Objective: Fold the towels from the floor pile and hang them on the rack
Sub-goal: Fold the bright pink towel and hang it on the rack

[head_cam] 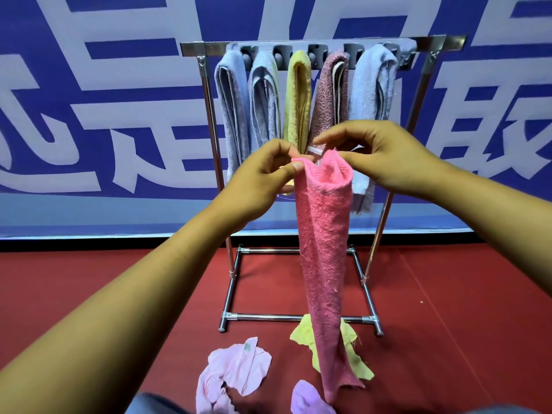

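We hold the pink towel (324,234) in front of the rack (322,47), long axis vertical, left hand (263,180) and right hand (385,156) fingers pinching its top edge.

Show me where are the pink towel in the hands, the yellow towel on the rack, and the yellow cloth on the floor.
pink towel (324,249): head view, middle of its hanging length
yellow towel (297,97): head view, its folded front
yellow cloth (303,333): head view, its left flap

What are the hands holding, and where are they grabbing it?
Both hands hold the bright pink fuzzy towel by its top edge: the left hand pinches the left corner, the right hand the right side.
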`<state>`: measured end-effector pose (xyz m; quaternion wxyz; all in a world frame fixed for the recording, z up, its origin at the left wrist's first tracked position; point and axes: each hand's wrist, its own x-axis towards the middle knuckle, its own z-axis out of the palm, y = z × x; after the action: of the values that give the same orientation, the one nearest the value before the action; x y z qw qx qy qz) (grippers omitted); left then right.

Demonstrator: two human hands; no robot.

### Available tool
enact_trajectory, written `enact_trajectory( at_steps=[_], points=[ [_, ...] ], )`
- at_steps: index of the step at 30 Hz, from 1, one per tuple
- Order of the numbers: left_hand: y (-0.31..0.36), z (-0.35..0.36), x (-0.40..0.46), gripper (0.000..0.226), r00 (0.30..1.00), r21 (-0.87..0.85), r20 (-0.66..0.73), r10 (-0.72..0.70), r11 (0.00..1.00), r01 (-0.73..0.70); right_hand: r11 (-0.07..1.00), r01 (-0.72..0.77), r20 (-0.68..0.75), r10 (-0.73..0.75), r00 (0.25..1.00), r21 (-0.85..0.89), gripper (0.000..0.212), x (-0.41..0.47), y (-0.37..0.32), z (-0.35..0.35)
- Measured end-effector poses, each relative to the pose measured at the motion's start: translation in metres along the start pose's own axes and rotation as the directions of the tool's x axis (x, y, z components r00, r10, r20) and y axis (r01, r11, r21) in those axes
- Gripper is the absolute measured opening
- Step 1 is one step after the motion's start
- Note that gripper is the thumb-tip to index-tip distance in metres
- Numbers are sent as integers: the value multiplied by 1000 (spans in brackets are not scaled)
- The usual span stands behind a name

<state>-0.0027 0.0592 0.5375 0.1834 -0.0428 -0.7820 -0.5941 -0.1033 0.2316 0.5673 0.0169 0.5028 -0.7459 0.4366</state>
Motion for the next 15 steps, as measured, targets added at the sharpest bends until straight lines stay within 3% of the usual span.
enact_trajectory(
  at_steps=[3,8,12,15],
  points=[
    [-1,-8,-1,15,999,-7,-27,29,1000,-29,990,10,-21,-13,1000,-140,26,-1,3,-6],
    [1,-20,-9,28,998,130,-16,-64,989,66,985,-58,-59,49,997,-161,27,-9,8,-15],
    [2,-30,-13,33,994,200,-10,-113,973,113,982,-181,-72,176,982,-58,30,-15,11,-21],
    [2,-35,-12,36,988,249,14,-156,957,148,959,-252,11,252,968,134,26,-16,12,-19]
  ],
)
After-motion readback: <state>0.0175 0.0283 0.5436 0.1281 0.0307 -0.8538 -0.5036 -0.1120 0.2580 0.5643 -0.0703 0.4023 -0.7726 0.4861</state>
